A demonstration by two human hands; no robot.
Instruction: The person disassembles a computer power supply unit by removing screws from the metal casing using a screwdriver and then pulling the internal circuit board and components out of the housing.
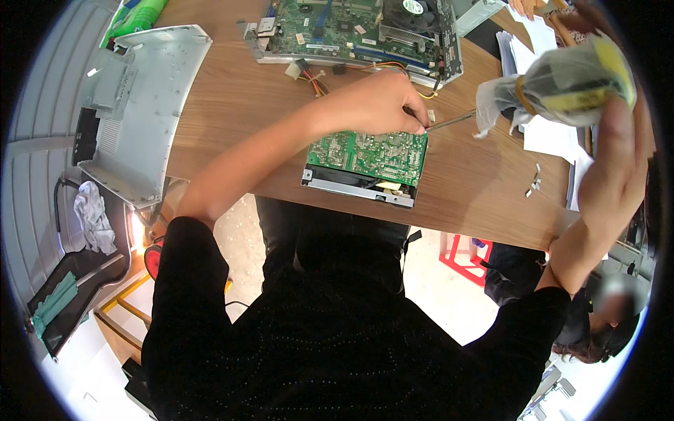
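My right hand (616, 137) is closed round a power screwdriver (572, 81), which has a yellow and dark body wrapped in clear plastic with a band round it. Its long thin bit (453, 121) points left to the far right corner of a green circuit board (368, 156). At that corner my left hand (386, 102) is pinched shut by the bit's tip; whatever lies between the fingertips is too small to make out. The board sits in a metal-framed unit (358, 191) at the table's near edge.
A computer chassis (337, 35) with motherboard, fan and loose coloured cables lies at the back. Left of it rests a grey case panel (158, 91). Small pale pieces (536, 184) and papers (551, 144) are on the right. Another person (607, 309) is at the lower right.
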